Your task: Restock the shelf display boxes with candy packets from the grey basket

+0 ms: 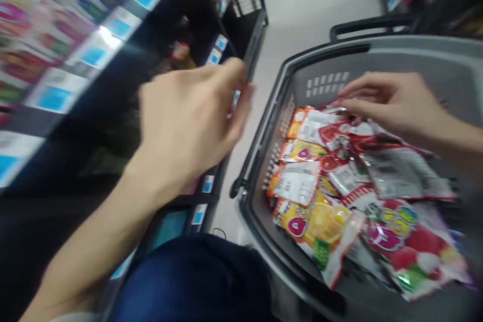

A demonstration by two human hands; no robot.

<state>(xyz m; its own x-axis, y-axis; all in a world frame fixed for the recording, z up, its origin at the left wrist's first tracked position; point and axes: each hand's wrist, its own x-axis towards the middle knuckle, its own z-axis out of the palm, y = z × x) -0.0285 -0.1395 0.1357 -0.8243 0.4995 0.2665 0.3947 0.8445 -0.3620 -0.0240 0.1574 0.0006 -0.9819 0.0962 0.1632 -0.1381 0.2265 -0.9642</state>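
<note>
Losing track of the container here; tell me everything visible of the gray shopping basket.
The gray shopping basket looks like molded plastic, with rounded corners, slotted walls and dark rim trim. Open-topped, it appears slanted in view, beside the shelving. Glossy fruit-printed packets lie heaped inside; the right hand reaches over them, not visibly touching the walls. The basket's right end is partly out of frame; its underside is hidden.

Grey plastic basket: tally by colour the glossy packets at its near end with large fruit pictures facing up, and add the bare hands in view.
Orange-yellow glossy packet with citrus-like fruit: 1
Red-and-pink glossy packet with round reddish fruit: 1
Bare hands: 2, left hand and right hand
Total: 4
</note>
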